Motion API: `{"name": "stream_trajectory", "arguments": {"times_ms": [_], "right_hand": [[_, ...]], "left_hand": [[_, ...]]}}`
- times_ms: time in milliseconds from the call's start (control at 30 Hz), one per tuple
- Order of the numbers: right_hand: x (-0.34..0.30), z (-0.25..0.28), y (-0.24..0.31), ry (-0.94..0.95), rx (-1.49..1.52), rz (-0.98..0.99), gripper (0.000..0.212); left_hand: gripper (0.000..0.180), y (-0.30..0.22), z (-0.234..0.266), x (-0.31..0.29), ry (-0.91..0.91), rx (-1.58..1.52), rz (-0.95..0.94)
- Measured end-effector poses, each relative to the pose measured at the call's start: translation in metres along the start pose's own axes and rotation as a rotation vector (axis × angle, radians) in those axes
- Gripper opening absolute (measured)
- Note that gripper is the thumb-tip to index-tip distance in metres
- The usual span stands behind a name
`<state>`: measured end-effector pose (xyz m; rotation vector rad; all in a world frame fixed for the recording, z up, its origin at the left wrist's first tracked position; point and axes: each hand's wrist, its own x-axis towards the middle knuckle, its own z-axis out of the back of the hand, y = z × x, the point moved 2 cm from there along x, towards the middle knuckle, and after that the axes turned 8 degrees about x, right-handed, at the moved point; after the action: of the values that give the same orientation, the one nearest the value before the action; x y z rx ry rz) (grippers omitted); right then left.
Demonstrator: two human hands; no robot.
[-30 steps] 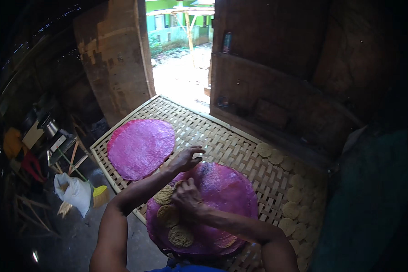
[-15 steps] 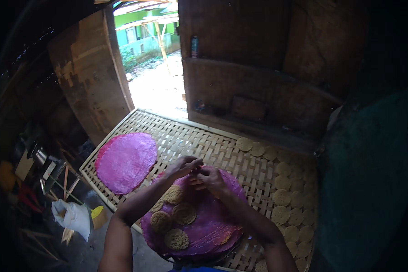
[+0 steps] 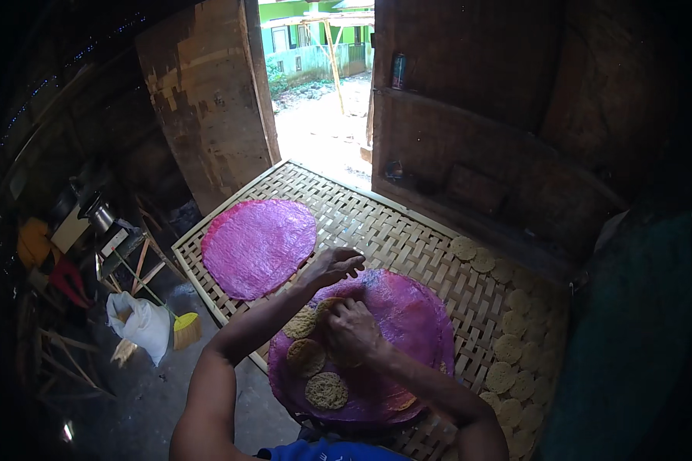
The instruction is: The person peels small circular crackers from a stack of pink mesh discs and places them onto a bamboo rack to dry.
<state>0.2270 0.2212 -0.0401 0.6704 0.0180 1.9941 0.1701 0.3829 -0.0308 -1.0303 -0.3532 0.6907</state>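
Observation:
My left hand [image 3: 334, 267] hovers over the far left edge of a stack of round magenta sheets [image 3: 404, 330], its fingers apart and loosely bent with nothing visible in them. Closer to me, my right hand [image 3: 352, 329] reaches down with curled fingers at the edge of a tan round cake [image 3: 327, 307]; the fingertips are partly hidden. Beside that hand lie more rough tan cakes: one pale cake [image 3: 300, 323], a darker cake [image 3: 306, 357] and a coarse-textured cake [image 3: 327, 390]. Another is mostly covered by my right hand.
The stack rests on a woven bamboo rack [image 3: 369, 219]. A separate magenta sheet [image 3: 260, 247] lies at its far left, and rows of tan discs [image 3: 507, 348] line the right side. On the floor to the left are a white sack [image 3: 142, 326] and a yellow broom [image 3: 186, 330].
My hands, together before, have separated: the right came nearer and left onto the tan cakes, while the left stays over the far edge. The view has shifted left.

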Motion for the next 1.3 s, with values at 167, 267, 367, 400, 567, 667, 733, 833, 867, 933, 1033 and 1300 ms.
{"name": "stream_trajectory", "arguments": {"times_ms": [167,267,367,400,567,667,733,833,867,933,1033,1300], "right_hand": [[0.015,0.004,0.017,0.329,-0.129,-0.12,0.038],[0.021,0.01,0.023,0.306,-0.213,-0.076,0.032],[0.017,0.014,0.003,0.157,-0.086,-0.14,0.022],[0.014,0.015,-0.013,0.007,0.079,-0.228,0.017],[0.002,0.013,-0.059,-0.099,1.068,-0.68,0.035],[0.005,0.017,-0.042,0.014,0.594,-0.54,0.026],[0.004,0.013,-0.035,0.021,0.411,-0.368,0.028],[0.004,0.009,-0.017,-0.002,0.221,-0.147,0.023],[0.007,0.006,-0.01,0.019,0.065,-0.061,0.023],[0.013,-0.001,0.0,-0.017,-0.089,0.099,0.025],[0.02,-0.008,0.005,0.11,-0.182,0.148,0.024],[0.015,-0.041,-0.035,-0.037,-0.173,0.256,0.02]], "left_hand": [[0.034,0.019,0.008,-0.013,-0.003,-0.032,-0.015],[0.034,0.016,0.01,-0.021,-0.015,0.001,-0.041],[0.037,0.015,0.01,-0.022,-0.02,-0.018,-0.084],[0.037,0.014,0.01,-0.022,-0.021,-0.019,-0.091],[0.046,0.013,-0.001,-0.026,0.157,-0.157,-0.026],[0.051,0.015,0.002,-0.027,0.185,-0.148,-0.029],[0.052,0.009,0.006,-0.034,0.204,-0.151,-0.018],[0.051,0.02,0.002,-0.033,0.177,-0.254,0.01],[0.05,0.024,0.002,-0.033,0.207,-0.271,-0.024],[0.049,0.029,0.003,-0.037,0.18,-0.297,-0.022],[0.051,0.027,0.001,-0.042,0.145,-0.359,-0.053],[0.062,-0.006,0.002,-0.072,-0.07,-0.271,-0.039]]}}
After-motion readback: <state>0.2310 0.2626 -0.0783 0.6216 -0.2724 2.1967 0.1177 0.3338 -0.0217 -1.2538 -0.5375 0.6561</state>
